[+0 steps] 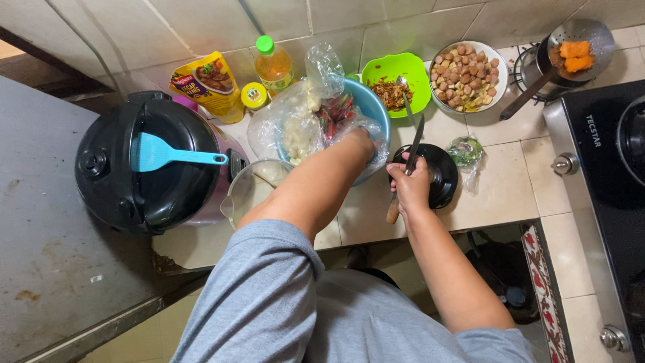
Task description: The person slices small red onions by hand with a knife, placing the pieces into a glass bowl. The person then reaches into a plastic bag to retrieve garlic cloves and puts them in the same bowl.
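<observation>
Fingers of the right hand (410,185) wrap a knife (411,153); the left hand (363,142) reaches into a blue bowl (373,107), its fingers seemingly hidden among plastic bags (316,111), on the tiled worktop (500,188) beside a black rice cooker (151,161) and tiled wall (201,27)

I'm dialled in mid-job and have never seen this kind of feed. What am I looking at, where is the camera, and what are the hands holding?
There is no machine here: the single picture comes from a camera worn on a person's head, looking down at their own arms over a tiled kitchen counter. The left hand reaches into a blue bowl that holds clear plastic bags of food. The right hand grips a knife by its wooden handle, blade pointing away, over a black round lid. On the left stands a black rice cooker with a blue spatula on top. Further back are a green bowl, a plate of sliced sausage and a strainer with orange pieces.
</observation>
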